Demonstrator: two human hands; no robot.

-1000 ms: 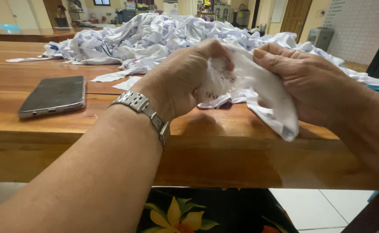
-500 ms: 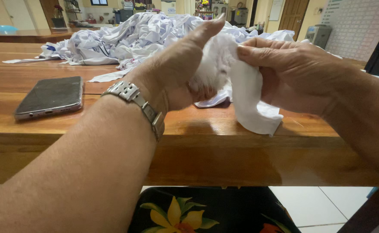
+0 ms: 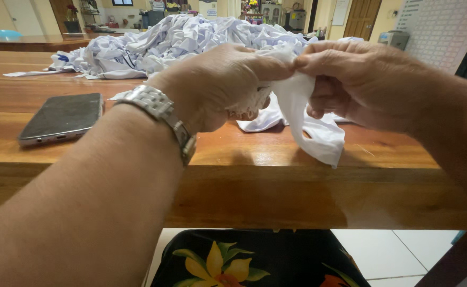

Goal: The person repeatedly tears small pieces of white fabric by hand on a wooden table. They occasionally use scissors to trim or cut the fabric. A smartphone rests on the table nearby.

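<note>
Your left thumb, which stuck straight up half a second ago, has folded down, and both hands have closed in until they meet at the top of the white cloth piece (image 3: pixel 305 114). Your left hand (image 3: pixel 220 85) now has its fingers curled shut around a bunched, frayed end of the cloth, with the thumb pressed along the top toward your right hand (image 3: pixel 361 85). The right thumb and forefinger are pinched together on the cloth's upper edge, touching the left thumb tip, while the other right fingers (image 3: pixel 318 109) curl loosely behind the fabric. From that pinch the cloth hangs down toward 5 o'clock, its lower end draping over the front edge of the wooden worktop (image 3: pixel 276 175). A metal wristwatch (image 3: pixel 162 114) sits on your left wrist. At 9 o'clock from your hands a dark smartphone (image 3: pixel 61 118) lies flat on the worktop, well apart from the cloth. At 12 o'clock, behind your hands, a large heap of white garments (image 3: pixel 180 40) covers the far part of the worktop. At 6 o'clock, under the worktop edge, black fabric with yellow flowers (image 3: pixel 255 260) shows on your lap.
</note>
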